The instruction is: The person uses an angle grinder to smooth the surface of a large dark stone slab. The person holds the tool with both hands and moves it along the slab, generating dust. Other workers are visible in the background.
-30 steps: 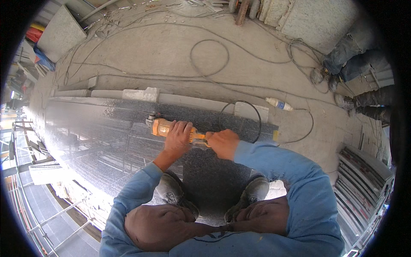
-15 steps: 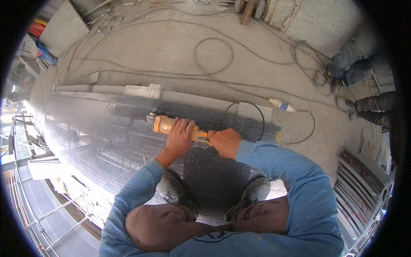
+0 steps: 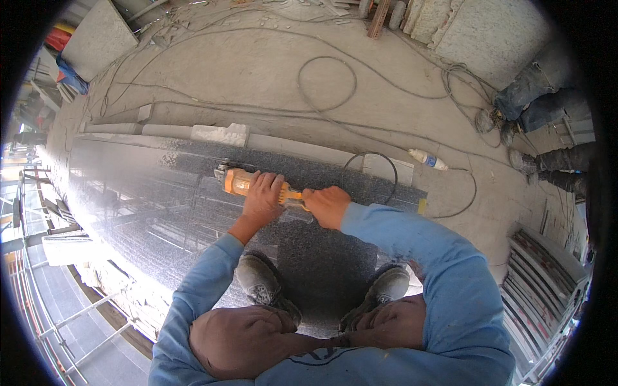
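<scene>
Head view: left hand (image 3: 262,196) closed over the body of an orange angle grinder (image 3: 248,183); right hand (image 3: 327,206) wrapped tight round its rear handle. Grinder sits at the far long edge of a dark, speckled, polished granite slab (image 3: 322,257), beside pale rough stone blocks (image 3: 220,134); thin black cable (image 3: 370,157) loops over dusty concrete.

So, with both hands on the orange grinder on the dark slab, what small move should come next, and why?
Probably guide the orange grinder a little further left along the dark stone slab. The left hand grips its body, the right hand its rear handle, and its head sits near the slab's far edge, with much slab remaining to its left. The black cable loops clear behind.
</scene>
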`<state>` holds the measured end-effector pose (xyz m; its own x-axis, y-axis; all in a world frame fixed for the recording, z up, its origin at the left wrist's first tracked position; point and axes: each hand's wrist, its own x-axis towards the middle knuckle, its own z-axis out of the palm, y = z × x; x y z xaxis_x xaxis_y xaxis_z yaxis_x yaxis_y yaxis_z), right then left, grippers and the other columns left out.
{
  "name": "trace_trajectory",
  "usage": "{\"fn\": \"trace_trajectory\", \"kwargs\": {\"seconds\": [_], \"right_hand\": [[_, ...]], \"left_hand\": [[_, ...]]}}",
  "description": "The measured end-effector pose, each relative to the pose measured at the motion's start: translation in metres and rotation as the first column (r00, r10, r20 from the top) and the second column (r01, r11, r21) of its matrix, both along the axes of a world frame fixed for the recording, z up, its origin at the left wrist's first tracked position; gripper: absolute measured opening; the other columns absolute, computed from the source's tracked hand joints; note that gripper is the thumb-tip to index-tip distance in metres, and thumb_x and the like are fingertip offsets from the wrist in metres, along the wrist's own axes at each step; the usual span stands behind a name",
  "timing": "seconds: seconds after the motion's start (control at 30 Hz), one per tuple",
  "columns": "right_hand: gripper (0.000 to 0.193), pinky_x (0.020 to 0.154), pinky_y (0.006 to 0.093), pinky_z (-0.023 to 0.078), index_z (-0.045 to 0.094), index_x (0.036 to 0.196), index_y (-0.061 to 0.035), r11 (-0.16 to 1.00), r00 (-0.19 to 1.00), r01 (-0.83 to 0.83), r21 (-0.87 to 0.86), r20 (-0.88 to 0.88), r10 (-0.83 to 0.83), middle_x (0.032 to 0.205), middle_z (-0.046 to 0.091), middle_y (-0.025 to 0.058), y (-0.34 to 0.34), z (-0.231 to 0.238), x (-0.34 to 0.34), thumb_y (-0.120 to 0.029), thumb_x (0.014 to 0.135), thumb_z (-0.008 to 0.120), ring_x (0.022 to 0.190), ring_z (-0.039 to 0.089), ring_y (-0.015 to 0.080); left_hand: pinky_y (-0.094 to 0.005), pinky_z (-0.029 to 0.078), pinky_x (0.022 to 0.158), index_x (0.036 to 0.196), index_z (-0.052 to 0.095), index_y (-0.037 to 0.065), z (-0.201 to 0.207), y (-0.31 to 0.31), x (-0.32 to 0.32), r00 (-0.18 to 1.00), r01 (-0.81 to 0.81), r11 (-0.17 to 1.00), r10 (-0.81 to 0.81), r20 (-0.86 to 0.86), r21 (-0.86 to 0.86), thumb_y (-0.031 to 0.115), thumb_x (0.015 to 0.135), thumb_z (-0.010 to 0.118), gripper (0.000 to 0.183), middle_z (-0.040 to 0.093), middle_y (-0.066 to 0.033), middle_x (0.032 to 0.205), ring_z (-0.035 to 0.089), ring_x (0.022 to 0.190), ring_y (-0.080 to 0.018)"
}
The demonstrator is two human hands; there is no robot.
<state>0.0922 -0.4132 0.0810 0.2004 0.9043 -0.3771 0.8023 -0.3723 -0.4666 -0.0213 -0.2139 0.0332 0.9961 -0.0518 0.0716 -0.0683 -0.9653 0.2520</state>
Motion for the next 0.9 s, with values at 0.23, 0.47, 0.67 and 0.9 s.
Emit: {"fn": "trace_trajectory", "kwargs": {"seconds": [0.23, 0.47, 0.67, 0.9], "right_hand": [[0.025, 0.072, 0.0451, 0.058, 0.058, 0.108, 0.0032, 1.000, 1.000, 0.005, 0.005, -0.010, -0.005, 0.093, 0.071, 0.0178, 0.010, -0.002, 0.001, -0.005, 0.085, 0.063, 0.086, 0.073, 0.0336], [0.027, 0.069, 0.0456, 0.057, 0.057, 0.107, 0.0032, 0.996, 1.000, 0.030, 0.086, 0.007, -0.031, 0.089, 0.071, 0.0184, 0.019, -0.017, -0.002, -0.004, 0.083, 0.066, 0.083, 0.073, 0.0343], [0.020, 0.072, 0.0465, 0.058, 0.061, 0.107, 0.0003, 0.997, 1.000, 0.001, 0.080, 0.017, -0.003, 0.093, 0.071, 0.0161, 0.035, -0.016, -0.003, -0.009, 0.089, 0.060, 0.086, 0.073, 0.0334], [0.022, 0.074, 0.0451, 0.058, 0.061, 0.108, 0.0008, 0.999, 1.000, 0.013, 0.051, 0.002, -0.013, 0.094, 0.072, 0.0155, 0.037, -0.006, -0.010, -0.010, 0.089, 0.059, 0.087, 0.074, 0.0318]], "left_hand": [[-0.0547, 0.038, 0.108, 0.123, 0.053, 0.005, -0.003, 0.011, 0.000, 1.000, 0.005, 1.000, -0.005, -0.018, 0.013, 0.015, 0.058, 0.087, 0.074, 0.057, -0.0143, 0.110, 0.057, 0.111, -0.0352], [-0.0538, 0.038, 0.108, 0.124, 0.053, 0.005, -0.005, 0.021, -0.001, 1.000, -0.015, 1.000, 0.015, -0.019, -0.014, 0.010, 0.053, 0.086, 0.078, 0.057, -0.0150, 0.113, 0.056, 0.111, -0.0372], [-0.0542, 0.038, 0.109, 0.123, 0.053, 0.005, -0.003, 0.036, -0.004, 0.999, -0.020, 0.999, 0.019, -0.034, -0.033, 0.012, 0.058, 0.086, 0.073, 0.058, -0.0145, 0.112, 0.056, 0.112, -0.0361], [-0.0545, 0.038, 0.108, 0.125, 0.051, 0.006, -0.003, 0.037, -0.012, 1.000, 0.000, 1.000, 0.000, -0.011, -0.019, 0.011, 0.058, 0.086, 0.075, 0.057, -0.0139, 0.112, 0.056, 0.112, -0.0360]]}}
